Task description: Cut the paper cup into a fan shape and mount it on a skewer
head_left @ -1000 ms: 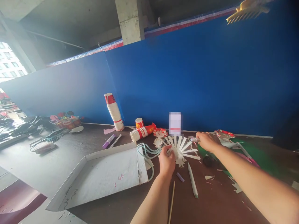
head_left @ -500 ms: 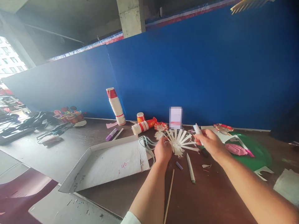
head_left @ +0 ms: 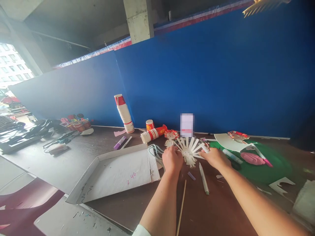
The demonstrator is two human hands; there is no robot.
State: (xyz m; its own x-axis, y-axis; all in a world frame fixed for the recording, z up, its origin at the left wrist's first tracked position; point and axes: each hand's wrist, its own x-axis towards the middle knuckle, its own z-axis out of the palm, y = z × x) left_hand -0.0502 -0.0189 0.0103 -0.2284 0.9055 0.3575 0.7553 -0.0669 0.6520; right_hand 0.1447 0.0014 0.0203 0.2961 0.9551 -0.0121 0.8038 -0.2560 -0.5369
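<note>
A white paper cup cut into a fan of strips (head_left: 189,150) lies spread on the brown table. My left hand (head_left: 173,160) is closed on its left edge, the fingertips partly hidden behind the knuckles. On the other side, my right hand (head_left: 215,157) grips a white glue stick (head_left: 205,148), its end over the strips on the right. A small purple cap (head_left: 191,176) and a white marker (head_left: 204,178) lie just in front of the cut cup. Behind it sits a red and white cut paper piece (head_left: 171,135).
To the left lies a shallow white cardboard box lid (head_left: 118,170); scissors handles (head_left: 155,151) show beside it. Farther back are a tall stack of paper cups (head_left: 124,113) and toppled cups (head_left: 154,133). A green sheet (head_left: 273,164) with a pink piece (head_left: 252,158) is on the right.
My right hand has lowered and moved slightly left, bringing the glue stick from above the table down to the paper strips. My left hand stays at the cup's left edge.
</note>
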